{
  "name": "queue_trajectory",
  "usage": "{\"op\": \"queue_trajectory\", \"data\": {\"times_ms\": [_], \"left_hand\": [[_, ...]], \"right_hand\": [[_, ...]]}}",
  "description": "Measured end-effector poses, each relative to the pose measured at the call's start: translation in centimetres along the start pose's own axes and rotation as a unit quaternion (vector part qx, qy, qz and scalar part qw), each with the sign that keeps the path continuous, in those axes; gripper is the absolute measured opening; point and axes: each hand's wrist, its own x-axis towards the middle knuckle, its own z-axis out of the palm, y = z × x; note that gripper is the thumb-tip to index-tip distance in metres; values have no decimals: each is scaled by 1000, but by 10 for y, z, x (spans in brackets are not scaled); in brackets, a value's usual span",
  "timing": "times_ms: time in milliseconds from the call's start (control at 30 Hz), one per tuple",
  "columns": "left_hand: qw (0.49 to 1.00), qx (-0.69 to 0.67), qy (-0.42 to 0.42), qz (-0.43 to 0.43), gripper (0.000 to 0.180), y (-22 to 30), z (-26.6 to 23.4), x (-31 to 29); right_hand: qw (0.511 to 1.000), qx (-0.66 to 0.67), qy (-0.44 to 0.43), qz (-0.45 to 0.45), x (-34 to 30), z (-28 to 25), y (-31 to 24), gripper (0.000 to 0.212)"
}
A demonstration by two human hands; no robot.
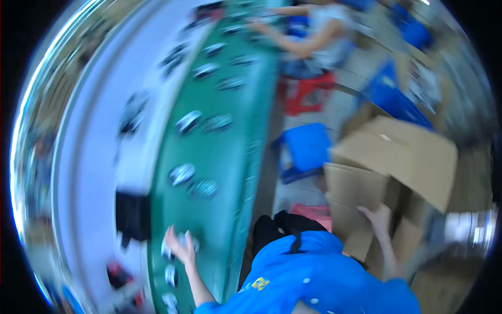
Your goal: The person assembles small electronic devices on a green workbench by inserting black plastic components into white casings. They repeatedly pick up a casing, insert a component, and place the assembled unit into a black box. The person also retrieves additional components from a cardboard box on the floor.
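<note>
My left hand (181,250) reaches over the green belt (219,152), thumb and fingers spread apart. Silvery rounded items (167,252) lie on the belt beside and partly behind it; blur hides their kind. More of these items (182,174) sit farther up the belt in loose rows, and another (171,275) lies nearer to me. On my right side, my right hand (380,217) is at the open cardboard box (355,188), with its thumb stretched out and nothing visible in it. Whether it touches the cardboard is unclear.
A blue stool (307,146) and a red stool (308,94) stand along the belt's right side. Another person (319,39) works at the far end, arms over the belt. Dark items (135,112) and a black bin-like object (132,217) line the white ledge (104,141) left.
</note>
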Motion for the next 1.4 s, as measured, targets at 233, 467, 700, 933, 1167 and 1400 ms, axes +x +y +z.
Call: {"op": "queue_trajectory", "data": {"times_ms": [233,467,700,933,1167,1400], "left_hand": [[955,-112,-60,268,42,175,135,46],[917,-94,-100,375,53,208,201,51],[924,41,-176,336,60,191,239,63],[943,62,-287,156,56,175,286,67],[940,112,-284,152,55,193,303,59],[937,150,-274,156,55,251,320,45]], "right_hand": [[948,-247,53,-195,-17,7,38,46],[976,-214,24,-1,-35,-30,38,49],[942,-186,139,242,-72,-46,35,55],[882,-60,361,295,-109,-80,55,40],[832,-10,410,373,-116,-101,94,37],[840,-5,392,376,-95,-145,156,40]]}}
